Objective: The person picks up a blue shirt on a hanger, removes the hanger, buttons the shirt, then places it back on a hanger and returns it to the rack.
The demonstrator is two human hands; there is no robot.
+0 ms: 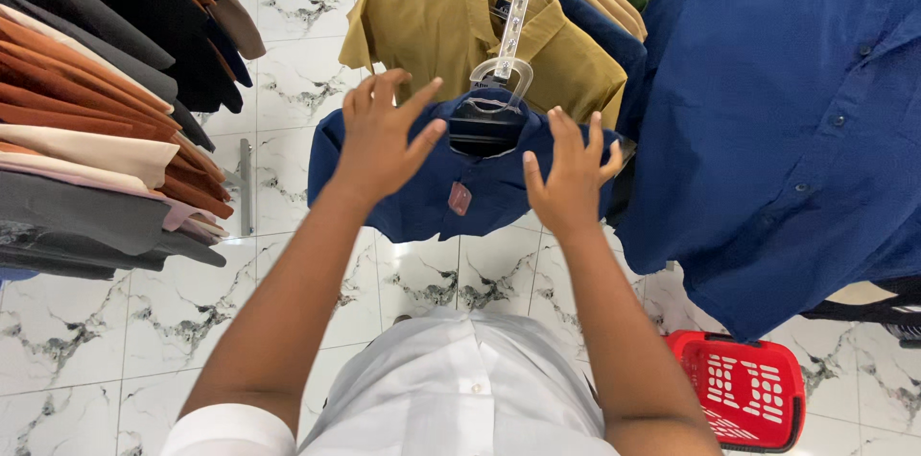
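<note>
Your left hand and right hand hover with fingers spread, both grips released and holding nothing, at the shoulders of a navy shirt. The shirt hangs on a dark hanger at the front end of a clear, stepped display arm, ahead of a mustard shirt. A small reddish tag dangles on its front. The fabric looks soft and light, likely to slump if pinched in one spot; the stiff hanger at the collar seems the surest place to take hold. A large blue shirt hangs to your right, a red basket sits on the marble floor, and folded-looking garments crowd your left.
</note>
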